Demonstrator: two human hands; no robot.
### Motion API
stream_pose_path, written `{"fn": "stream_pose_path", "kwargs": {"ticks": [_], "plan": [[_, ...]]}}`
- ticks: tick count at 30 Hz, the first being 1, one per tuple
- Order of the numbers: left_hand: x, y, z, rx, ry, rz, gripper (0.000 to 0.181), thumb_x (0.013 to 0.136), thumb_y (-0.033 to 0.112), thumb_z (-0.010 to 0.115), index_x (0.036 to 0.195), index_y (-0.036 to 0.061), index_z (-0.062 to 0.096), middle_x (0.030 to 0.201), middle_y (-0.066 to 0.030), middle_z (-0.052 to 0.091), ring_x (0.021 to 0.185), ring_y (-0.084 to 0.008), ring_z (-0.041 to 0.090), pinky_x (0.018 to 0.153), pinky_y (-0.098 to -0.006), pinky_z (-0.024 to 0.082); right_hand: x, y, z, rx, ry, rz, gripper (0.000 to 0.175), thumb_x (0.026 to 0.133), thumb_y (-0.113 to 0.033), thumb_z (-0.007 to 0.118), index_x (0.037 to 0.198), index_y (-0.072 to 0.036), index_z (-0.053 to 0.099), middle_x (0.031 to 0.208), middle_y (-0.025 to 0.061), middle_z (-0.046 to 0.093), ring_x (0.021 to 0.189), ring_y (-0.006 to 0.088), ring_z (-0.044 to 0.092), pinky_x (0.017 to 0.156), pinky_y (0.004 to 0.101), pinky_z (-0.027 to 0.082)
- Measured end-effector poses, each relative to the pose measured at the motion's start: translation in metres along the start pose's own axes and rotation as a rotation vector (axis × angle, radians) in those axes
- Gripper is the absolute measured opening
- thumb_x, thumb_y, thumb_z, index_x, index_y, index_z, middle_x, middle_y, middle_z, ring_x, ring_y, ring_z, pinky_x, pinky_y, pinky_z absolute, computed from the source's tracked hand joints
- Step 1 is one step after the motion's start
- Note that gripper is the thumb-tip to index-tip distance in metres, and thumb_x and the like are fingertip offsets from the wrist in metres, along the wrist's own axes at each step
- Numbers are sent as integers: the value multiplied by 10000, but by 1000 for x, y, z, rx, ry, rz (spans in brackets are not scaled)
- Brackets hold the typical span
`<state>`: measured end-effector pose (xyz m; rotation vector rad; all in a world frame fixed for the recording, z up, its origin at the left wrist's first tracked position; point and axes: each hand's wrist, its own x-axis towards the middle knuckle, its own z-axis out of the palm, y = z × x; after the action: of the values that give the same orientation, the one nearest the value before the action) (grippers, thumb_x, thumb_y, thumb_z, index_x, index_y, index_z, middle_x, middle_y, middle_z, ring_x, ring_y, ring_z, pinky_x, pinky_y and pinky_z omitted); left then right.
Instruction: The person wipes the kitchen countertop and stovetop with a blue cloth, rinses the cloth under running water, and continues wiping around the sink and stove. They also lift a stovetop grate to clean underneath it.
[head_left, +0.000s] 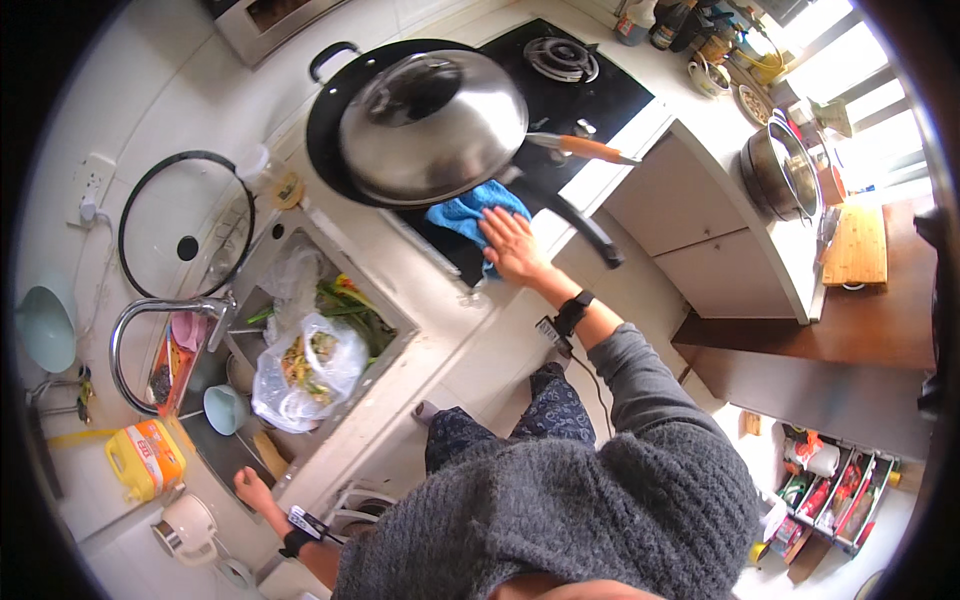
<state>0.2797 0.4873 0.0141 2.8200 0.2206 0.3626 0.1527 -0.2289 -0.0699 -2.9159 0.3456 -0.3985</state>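
My right hand (514, 244) lies flat, fingers spread, pressing a blue cloth (480, 210) onto the near edge of the black glass gas hob (517, 97). Just beyond it a black wok (322, 142) rests over the hob, partly covered by a domed metal lid (465, 112). The wok's black handle (585, 229) juts past my fingers over the counter edge. A wooden-handled utensil (589, 148) sticks out from under the lid. My left hand (256, 487) hovers low by the near end of the sink (409, 330), fingers loosely curled; whether they hold anything is unclear.
In the sink sit a plastic bag of food scraps (307, 375), green vegetable leaves (356, 311) and a pale blue bowl (225, 409). A glass lid (187, 206) leans against the wall behind the chrome faucet (120, 345). Steel pots (780, 172) stand on the right counter.
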Motion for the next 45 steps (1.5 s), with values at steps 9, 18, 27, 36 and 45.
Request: {"fn": "stream_pose_path", "kwargs": {"ticks": [9,18,27,36,45], "plan": [[-130,108,-59,78,187,-51,279,837,191,584,977,-50,603,945,-210,623,879,-356,578,805,-412,443,28,235,-99,49,-384,-360,454,888,-308,474,1303,-128,446,1406,51,371,1328,209,287,1102,394,187],[-246,116,-98,386,350,-194,310,859,238,538,1005,-31,591,950,-209,605,894,-359,578,790,-409,447,81,458,-112,-35,-98,-127,502,885,-305,472,1322,-69,400,1384,139,372,1309,280,305,1077,423,237],[-158,273,-32,405,304,-106,297,871,258,539,1007,6,619,969,-190,623,893,-362,577,834,-439,435,161,516,-73,-175,303,126,569,830,-357,526,1279,-17,439,1388,171,369,1285,327,345,1042,491,257],[-173,410,-56,320,461,-366,357,861,298,550,1028,-12,611,953,-218,637,872,-364,613,754,-429,485,194,520,-111,-82,-19,-268,592,847,-337,496,1337,-30,369,1429,110,316,1348,242,242,1093,413,178],[-372,506,-84,729,417,-819,410,846,350,543,1047,0,616,994,-209,636,915,-367,603,809,-451,456,385,580,-64,-193,-371,-664,589,857,-293,483,1360,-33,318,1442,117,282,1359,257,207,1100,436,163]]}}
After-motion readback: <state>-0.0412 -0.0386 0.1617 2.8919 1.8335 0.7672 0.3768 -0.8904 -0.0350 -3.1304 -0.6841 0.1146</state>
